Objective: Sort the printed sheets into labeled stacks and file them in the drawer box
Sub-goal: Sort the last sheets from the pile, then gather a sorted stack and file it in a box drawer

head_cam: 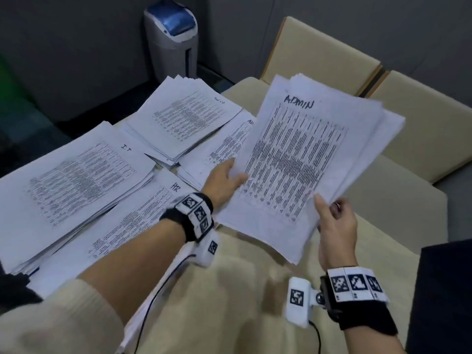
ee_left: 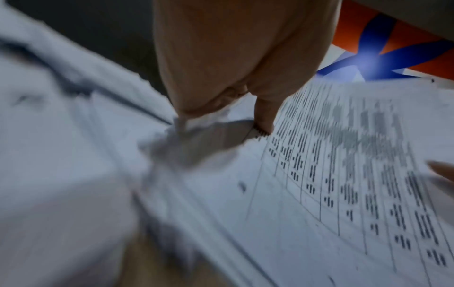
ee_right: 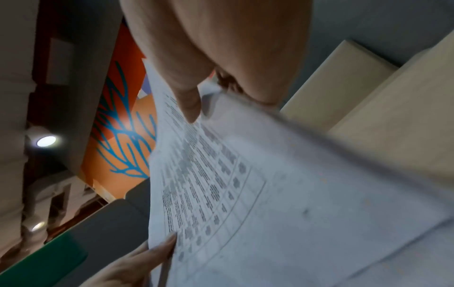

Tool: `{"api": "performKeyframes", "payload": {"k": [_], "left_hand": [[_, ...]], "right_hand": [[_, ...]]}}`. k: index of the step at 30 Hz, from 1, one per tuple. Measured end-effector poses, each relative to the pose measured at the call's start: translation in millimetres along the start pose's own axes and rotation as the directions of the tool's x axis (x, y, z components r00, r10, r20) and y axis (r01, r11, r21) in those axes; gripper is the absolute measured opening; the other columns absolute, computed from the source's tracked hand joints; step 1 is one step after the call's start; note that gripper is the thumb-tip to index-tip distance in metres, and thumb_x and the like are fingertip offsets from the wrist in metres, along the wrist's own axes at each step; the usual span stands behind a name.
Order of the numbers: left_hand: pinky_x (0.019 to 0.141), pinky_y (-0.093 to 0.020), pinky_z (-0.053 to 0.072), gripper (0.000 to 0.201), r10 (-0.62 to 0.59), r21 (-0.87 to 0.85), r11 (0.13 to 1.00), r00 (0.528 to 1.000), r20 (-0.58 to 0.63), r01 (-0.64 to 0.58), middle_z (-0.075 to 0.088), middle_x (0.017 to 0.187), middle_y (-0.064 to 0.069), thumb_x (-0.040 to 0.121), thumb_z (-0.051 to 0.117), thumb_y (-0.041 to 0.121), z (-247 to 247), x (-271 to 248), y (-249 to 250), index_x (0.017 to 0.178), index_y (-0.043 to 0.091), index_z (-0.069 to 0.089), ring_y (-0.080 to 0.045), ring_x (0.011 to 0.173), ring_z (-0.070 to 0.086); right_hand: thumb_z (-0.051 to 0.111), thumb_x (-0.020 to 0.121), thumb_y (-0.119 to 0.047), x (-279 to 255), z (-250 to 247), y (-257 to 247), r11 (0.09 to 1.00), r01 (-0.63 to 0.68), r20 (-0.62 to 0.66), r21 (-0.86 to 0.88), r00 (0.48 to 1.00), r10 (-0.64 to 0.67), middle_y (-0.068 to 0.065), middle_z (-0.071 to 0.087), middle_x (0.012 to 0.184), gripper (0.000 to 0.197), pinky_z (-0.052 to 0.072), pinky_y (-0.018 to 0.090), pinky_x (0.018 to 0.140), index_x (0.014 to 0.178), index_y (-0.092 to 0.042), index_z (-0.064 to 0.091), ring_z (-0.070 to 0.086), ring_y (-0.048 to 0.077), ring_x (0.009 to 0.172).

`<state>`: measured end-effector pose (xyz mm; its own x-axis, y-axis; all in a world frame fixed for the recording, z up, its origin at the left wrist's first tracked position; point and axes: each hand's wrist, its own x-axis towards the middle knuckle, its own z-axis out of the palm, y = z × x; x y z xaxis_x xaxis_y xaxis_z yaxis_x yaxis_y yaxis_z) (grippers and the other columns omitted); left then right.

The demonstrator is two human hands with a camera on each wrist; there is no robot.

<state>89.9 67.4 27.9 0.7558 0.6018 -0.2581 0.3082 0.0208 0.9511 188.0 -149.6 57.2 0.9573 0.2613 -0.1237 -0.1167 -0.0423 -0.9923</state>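
Gripping the ADMIN sheets (head_cam: 293, 159): left hand (head_cam: 224, 178); right hand (head_cam: 335, 226).

Held bundle of printed sheets (head_cam: 301, 159), top page hand-marked "ADMIN" over a dense table, lifted clear of the surface, tilted, edges fanned unevenly. Four stacks lie flat on the beige surface: "I.T" stack (head_cam: 69, 185) thick at far left, "HR" stack (head_cam: 132, 221) just beside it nearer the person, a stack with an unreadable label (head_cam: 184, 118) at the back, and a stack (head_cam: 222, 146) partly hidden under the held bundle, its label showing only "AD".
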Motion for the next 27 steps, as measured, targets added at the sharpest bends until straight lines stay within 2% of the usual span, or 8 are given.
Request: {"api": "performKeyframes", "payload": {"k": [3,6,7,9,11,15,21,27], "left_hand": [[0.092,-0.038,0.054,0.039,0.006,0.048,0.999,1.0,0.025,-0.007,0.068,0.117,-0.006,0.095,0.064,0.017,-47,62,17,0.133,0.012,0.055,-0.023,0.105,0.066],[0.092,-0.045,0.055,0.047,-0.086,0.303,0.95,0.996,0.013,0.078,0.066,0.118,-0.012,0.094,0.065,0.02,-76,116,2,0.137,0.009,0.05,-0.026,0.097,0.064],[0.093,-0.046,0.054,0.05,-0.094,0.492,0.866,0.996,-0.005,0.084,0.063,0.122,-0.014,0.092,0.067,0.023,-80,129,-4,0.136,0.009,0.048,-0.029,0.101,0.062],[0.1,-0.049,0.045,0.062,-0.022,0.862,0.503,0.998,-0.055,0.058,0.052,0.134,-0.013,0.088,0.07,0.035,-80,147,-14,0.138,0.013,0.042,-0.033,0.121,0.051],[0.106,-0.052,0.034,0.06,0.107,0.963,0.268,0.994,-0.004,-0.025,0.045,0.141,-0.01,0.087,0.066,0.038,-74,153,-22,0.139,0.02,0.044,-0.034,0.132,0.038],[0.101,-0.049,0.032,0.035,0.194,0.935,0.335,0.98,0.051,-0.115,0.055,0.133,-0.005,0.091,0.056,0.036,-63,136,-39,0.123,0.023,0.061,-0.03,0.126,0.041],[0.092,-0.043,0.035,0.028,0.232,0.803,0.594,0.966,-0.118,-0.044,0.06,0.12,-0.004,0.093,0.056,0.033,-95,71,-54,0.117,0.018,0.059,-0.029,0.114,0.048],[0.098,-0.045,0.042,0.038,0.11,0.706,0.704,0.969,-0.223,0.082,0.058,0.127,-0.011,0.094,0.06,0.026,-150,-19,-92,0.127,0.009,0.054,-0.03,0.116,0.053]], "right_hand": [[0.064,0.094,-0.016,11,21,21,0.989,-0.116,0.009,-0.096,0.993,0.118,0.008,0.068,0.106,0.025,0.054,0.031,0.082,0.117,-0.013,0.057,0.067,0.018,0.097],[0.066,0.092,-0.016,-7,24,66,0.897,-0.372,0.019,-0.24,0.922,0.388,0.017,0.07,0.11,0.019,0.049,0.025,0.068,0.11,-0.01,0.062,0.068,0.024,0.097],[0.068,0.091,-0.017,-17,23,80,0.847,-0.443,0.023,-0.295,0.882,0.47,0.016,0.071,0.106,0.016,0.048,0.026,0.064,0.105,-0.01,0.065,0.068,0.023,0.092],[0.07,0.088,-0.022,-38,22,103,0.772,-0.495,0.025,-0.4,0.836,0.549,0.011,0.073,0.099,0.011,0.047,0.028,0.068,0.097,-0.015,0.07,0.066,0.019,0.086],[0.069,0.089,-0.023,-53,26,112,0.766,-0.483,-0.012,-0.424,0.849,0.528,0.003,0.072,0.099,0.01,0.047,0.027,0.076,0.098,-0.018,0.071,0.063,0.013,0.089],[0.071,0.087,-0.026,-54,36,121,0.777,-0.491,-0.057,-0.394,0.857,0.512,-0.001,0.071,0.102,0.013,0.046,0.034,0.093,0.099,-0.02,0.071,0.062,0.016,0.1],[0.078,0.058,-0.053,-50,37,126,0.757,-0.527,-0.065,-0.387,0.834,0.548,-0.001,0.073,0.102,0.043,0.045,0.041,0.099,0.092,-0.028,0.074,0.061,0.016,0.097],[0.081,0.073,-0.038,-64,34,122,0.785,-0.509,-0.066,-0.353,0.851,0.521,-0.002,0.072,0.107,0.023,0.044,0.043,0.106,0.092,-0.028,0.075,0.062,0.02,0.107]]}}
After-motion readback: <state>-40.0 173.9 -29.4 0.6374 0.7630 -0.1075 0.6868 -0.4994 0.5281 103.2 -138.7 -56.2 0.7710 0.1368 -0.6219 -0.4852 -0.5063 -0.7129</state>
